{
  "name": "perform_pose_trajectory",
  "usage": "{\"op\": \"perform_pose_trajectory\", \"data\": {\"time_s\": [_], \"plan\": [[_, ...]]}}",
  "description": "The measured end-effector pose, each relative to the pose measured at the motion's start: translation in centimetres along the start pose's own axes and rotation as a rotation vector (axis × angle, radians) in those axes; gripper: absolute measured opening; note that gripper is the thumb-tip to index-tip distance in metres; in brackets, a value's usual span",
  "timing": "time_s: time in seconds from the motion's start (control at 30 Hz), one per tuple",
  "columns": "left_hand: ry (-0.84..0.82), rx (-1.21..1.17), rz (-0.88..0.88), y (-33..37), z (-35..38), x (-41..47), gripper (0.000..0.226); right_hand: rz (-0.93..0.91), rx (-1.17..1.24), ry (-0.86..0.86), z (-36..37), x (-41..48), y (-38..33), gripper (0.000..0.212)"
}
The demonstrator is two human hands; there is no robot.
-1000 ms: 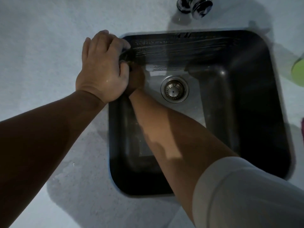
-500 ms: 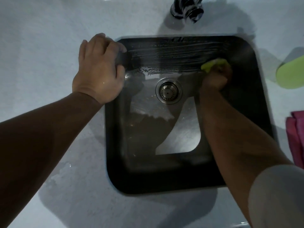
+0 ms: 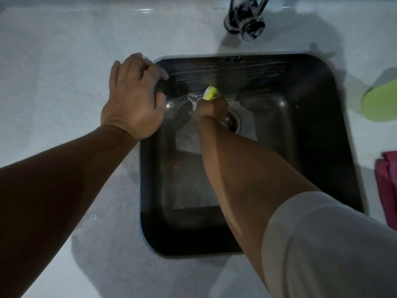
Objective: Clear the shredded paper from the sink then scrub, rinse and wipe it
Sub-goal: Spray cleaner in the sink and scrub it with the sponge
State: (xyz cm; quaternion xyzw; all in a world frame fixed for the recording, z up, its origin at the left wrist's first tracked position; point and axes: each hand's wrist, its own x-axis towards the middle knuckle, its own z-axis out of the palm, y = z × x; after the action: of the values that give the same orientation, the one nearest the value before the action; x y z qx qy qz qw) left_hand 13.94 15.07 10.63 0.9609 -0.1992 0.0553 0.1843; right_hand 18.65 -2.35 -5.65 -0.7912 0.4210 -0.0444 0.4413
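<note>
The right hand (image 3: 211,108) clenches the sponge (image 3: 211,92), which pokes beyond its fingers (image 3: 219,100) onto the sink (image 3: 311,67) back wall; the left hand (image 3: 133,97) grips the rim.

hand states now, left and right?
left hand: grips the sink rim
right hand: holds a sponge

Lying under left hand (image 3: 133,100): pale countertop (image 3: 64,61) | sitting sunk in it, around right hand (image 3: 211,109): black sink (image 3: 322,125) | standing beyond both hands: chrome tap (image 3: 245,18) | lying well right of right hand: green object (image 3: 380,102), pink cloth (image 3: 386,190)
</note>
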Motion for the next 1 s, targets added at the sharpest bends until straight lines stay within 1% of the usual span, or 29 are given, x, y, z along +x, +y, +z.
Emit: {"op": "perform_pose_trajectory", "data": {"time_s": [0.03,0.07,0.1,0.13,0.17,0.23,0.27,0.3,0.33,0.37,0.4,0.43,0.5,0.53,0.57,0.6,0.63,0.67,0.73,0.8,0.87,0.9,0.93,0.97,1.0], "plan": [[-0.006,-0.002,0.005,0.0,-0.1,0.0,0.042,0.036,-0.006,-0.180,-1.1,-0.4,-0.4,0.029],[-0.012,0.005,0.018,-0.1,-0.1,0.0,0.041,0.087,0.056,-0.341,-1.9,-0.7,-0.6,0.021],[-0.018,0.022,0.040,-0.1,-0.1,0.0,0.040,0.162,0.206,-0.499,-3.3,-1.3,-0.6,0.012],[-0.023,0.049,0.070,0.0,-0.2,0.0,0.039,0.216,0.339,-0.608,-4.4,-1.9,-0.4,0.014],[-0.028,0.077,0.101,0.1,-0.2,-0.1,0.038,0.277,0.449,-0.702,-5.6,-2.5,-0.1,0.020],[-0.017,0.124,0.176,0.4,-0.1,-0.3,0.034,0.340,0.580,-0.831,-8.9,-4.0,-0.1,0.031],[0.011,0.122,0.207,0.7,-0.1,-0.5,0.031,0.365,0.633,-0.866,-10.6,-4.5,-0.1,0.031],[0.038,0.083,0.205,1.2,0.2,-0.7,0.027,0.388,0.686,-0.884,-12.0,-5.0,0.2,0.031],[0.049,0.012,0.156,2.3,0.5,-0.9,0.023,0.403,0.736,-0.895,-13.6,-5.2,0.3,0.032],[0.025,-0.087,0.051,3.7,1.0,-1.2,0.021,0.413,0.755,-0.892,-15.2,-5.4,0.4,0.037],[-0.025,-0.208,-0.104,5.3,1.7,-1.5,0.021,0.412,0.764,-0.890,-16.6,-5.4,0.6,0.042],[-0.108,-0.369,-0.298,7.4,2.3,-1.4,0.024,0.399,0.760,-0.893,-18.2,-5.4,0.7,0.044],[-0.317,-0.880,-0.715,11.9,3.4,-1.4,0.034,0.360,0.770,-0.893,-21.3,-5.4,0.9,0.040],[-0.381,-1.108,-0.859,13.9,3.9,-1.4,0.032,0.312,0.764,-0.897,-23.0,-5.4,1.0,0.034],[-0.417,-1.265,-0.928,15.8,4.2,-1.5,0.027,0.259,0.731,-0.872,-24.6,-5.4,1.0,0.029],[-0.428,-1.347,-0.938,17.4,4.4,-1.6,0.019,0.202,0.684,-0.820,-26.3,-5.5,1.0,0.024],[-0.425,-1.392,-0.932,18.7,4.7,-1.6,0.013,0.160,0.612,-0.724,-27.7,-5.5,1.1,0.019],[-0.411,-1.435,-0.932,20.0,4.8,-1.6,0.008,0.128,0.529,-0.589,-29.1,-5.0,1.4,0.013],[-0.390,-1.490,-0.938,22.1,5.0,-1.0,0.007,0.046,0.356,-0.283,-32.4,-3.9,2.1,0.004],[-0.381,-1.529,-0.941,23.7,4.9,-0.2,0.013,-0.049,0.272,0.027,-35.9,-3.0,2.5,0.016],[-0.371,-1.565,-0.930,25.1,4.7,0.6,0.018,-0.159,0.344,0.298,-39.4,-2.8,2.1,0.023],[-0.363,-1.585,-0.923,25.6,4.6,0.8,0.019,-0.225,0.364,0.404,-40.8,-2.5,1.8,0.025],[-0.358,-1.608,-0.921,26.2,4.5,1.0,0.020,-0.289,0.384,0.465,-42.4,-2.2,1.5,0.026],[-0.349,-1.627,-0.922,26.6,4.4,1.2,0.021,-0.342,0.416,0.483,-43.5,-1.5,1.1,0.030],[-0.327,-1.647,-0.921,27.1,4.3,1.4,0.022,-0.382,0.438,0.451,-44.6,-0.7,0.6,0.040]]}}
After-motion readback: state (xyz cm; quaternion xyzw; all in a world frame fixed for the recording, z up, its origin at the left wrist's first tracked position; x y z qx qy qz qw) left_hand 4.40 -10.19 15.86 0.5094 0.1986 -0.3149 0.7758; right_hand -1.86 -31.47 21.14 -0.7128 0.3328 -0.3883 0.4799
